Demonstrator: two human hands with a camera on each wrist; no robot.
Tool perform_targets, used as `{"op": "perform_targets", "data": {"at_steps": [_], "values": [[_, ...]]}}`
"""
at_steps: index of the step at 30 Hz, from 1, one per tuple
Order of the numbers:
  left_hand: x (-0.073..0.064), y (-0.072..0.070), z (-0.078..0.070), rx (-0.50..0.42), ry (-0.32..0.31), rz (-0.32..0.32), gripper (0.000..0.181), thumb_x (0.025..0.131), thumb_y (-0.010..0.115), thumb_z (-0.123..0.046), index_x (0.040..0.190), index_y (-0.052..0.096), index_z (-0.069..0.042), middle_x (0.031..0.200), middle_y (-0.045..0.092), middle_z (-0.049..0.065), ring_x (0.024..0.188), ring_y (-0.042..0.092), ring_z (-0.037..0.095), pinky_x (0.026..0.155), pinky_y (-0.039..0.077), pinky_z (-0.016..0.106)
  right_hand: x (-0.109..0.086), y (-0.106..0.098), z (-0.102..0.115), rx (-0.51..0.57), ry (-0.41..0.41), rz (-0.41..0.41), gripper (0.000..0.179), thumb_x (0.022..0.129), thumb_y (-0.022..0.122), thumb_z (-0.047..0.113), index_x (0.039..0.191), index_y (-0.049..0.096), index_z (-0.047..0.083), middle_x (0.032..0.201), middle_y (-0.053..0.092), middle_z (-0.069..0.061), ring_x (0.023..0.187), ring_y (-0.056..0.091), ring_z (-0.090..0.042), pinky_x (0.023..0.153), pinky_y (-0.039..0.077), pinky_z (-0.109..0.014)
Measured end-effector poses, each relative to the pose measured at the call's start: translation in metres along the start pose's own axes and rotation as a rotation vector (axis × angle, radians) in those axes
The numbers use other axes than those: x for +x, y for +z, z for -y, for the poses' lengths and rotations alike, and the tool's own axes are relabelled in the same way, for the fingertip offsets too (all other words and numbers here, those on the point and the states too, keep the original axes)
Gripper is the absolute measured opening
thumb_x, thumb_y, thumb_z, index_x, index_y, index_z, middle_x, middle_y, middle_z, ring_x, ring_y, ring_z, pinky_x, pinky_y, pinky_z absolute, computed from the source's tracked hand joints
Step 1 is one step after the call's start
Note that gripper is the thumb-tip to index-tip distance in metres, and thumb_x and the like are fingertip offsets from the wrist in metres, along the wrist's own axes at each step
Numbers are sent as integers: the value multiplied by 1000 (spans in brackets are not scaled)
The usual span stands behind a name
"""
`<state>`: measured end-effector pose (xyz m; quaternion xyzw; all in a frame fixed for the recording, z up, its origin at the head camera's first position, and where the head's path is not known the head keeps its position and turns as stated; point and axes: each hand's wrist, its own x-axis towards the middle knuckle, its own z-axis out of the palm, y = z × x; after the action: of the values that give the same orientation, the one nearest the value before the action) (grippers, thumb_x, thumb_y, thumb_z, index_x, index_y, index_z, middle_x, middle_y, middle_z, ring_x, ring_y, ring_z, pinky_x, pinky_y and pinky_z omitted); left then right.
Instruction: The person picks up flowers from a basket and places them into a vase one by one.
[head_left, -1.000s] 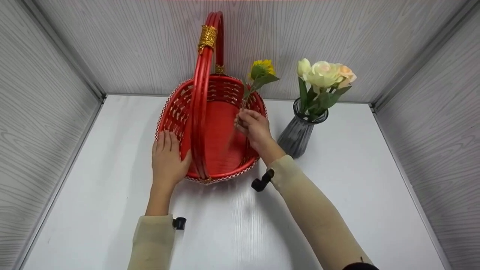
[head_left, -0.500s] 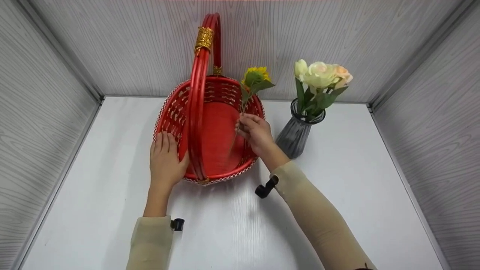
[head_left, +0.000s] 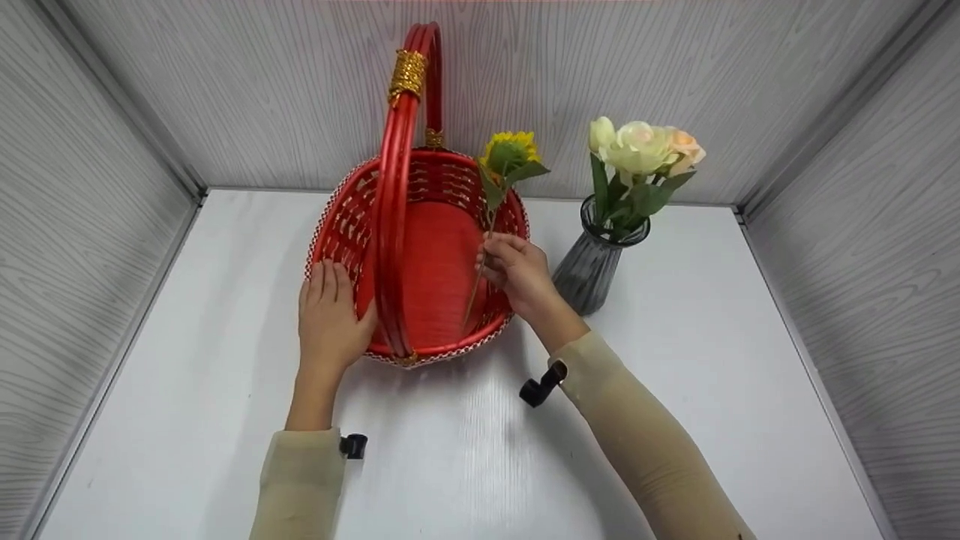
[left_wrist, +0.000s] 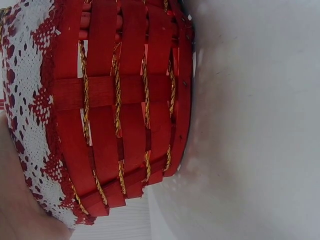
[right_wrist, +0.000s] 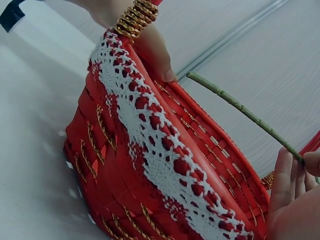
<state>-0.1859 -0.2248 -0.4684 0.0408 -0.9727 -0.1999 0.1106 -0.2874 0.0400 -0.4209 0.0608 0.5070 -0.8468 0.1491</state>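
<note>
A yellow artificial sunflower [head_left: 510, 156] with green leaves is held upright over the right part of a red woven basket [head_left: 442, 300]. My right hand [head_left: 517, 270] pinches its thin stem between thumb and fingers. In the right wrist view the stem [right_wrist: 240, 107] extends past the fingers, its cut end above the basket's opening. My left hand [head_left: 334, 319] rests on the basket's left rim, fingers straight and thumb inside the rim. The left wrist view shows part of that hand [left_wrist: 25, 200] beside the white lace trim [left_wrist: 30, 90].
A grey ribbed vase [head_left: 592, 270] with cream and peach flowers [head_left: 637, 150] stands right of the basket, close to my right wrist. The basket's tall red handle [head_left: 397, 187], wrapped with gold cord, arches above its opening. Wood-patterned panels [head_left: 300, 90] enclose the white table [head_left: 450, 465].
My right hand has moved slightly down and toward me with the sunflower, and the flower head is lower and a little further left. The left hand stays on the basket rim.
</note>
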Motion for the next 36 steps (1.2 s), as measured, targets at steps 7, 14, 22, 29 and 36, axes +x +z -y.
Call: {"op": "perform_targets", "data": {"at_steps": [7,14,22,29,36], "values": [[0,-1,0,6,-1,8,77,99,46,-41,152,25,11,160,23,29,152,11,41,123,6,54,-6,-6,4,-52,7,13,27,95,62,2,119,60,-8,85,68,-8,75,68,-16,72,60,-29],[0,-1,-1,7,-1,6,78,98,45,-43,152,26,11,160,23,29,152,12,42,123,6,54,-16,-11,8,-72,-16,29,28,95,61,2,121,58,-9,84,67,-7,74,67,-16,71,60,-29],[0,0,0,-7,7,-25,77,97,47,-40,151,27,11,159,24,29,152,14,42,123,7,54,-25,-18,9,-117,-47,45,13,94,62,1,106,64,-2,83,68,-7,72,67,-16,68,59,-29],[0,-1,0,2,4,-3,77,99,44,-42,152,26,10,160,22,28,153,12,41,123,6,54,-33,-21,13,-124,-65,44,9,93,62,-1,102,64,-1,83,67,-7,70,66,-16,65,59,-28],[1,0,0,6,5,10,78,99,43,-43,152,25,11,161,22,28,153,10,41,123,6,55,-43,-28,13,-202,-116,81,9,93,63,1,101,64,-1,86,68,-8,73,66,-18,67,59,-30]]}}
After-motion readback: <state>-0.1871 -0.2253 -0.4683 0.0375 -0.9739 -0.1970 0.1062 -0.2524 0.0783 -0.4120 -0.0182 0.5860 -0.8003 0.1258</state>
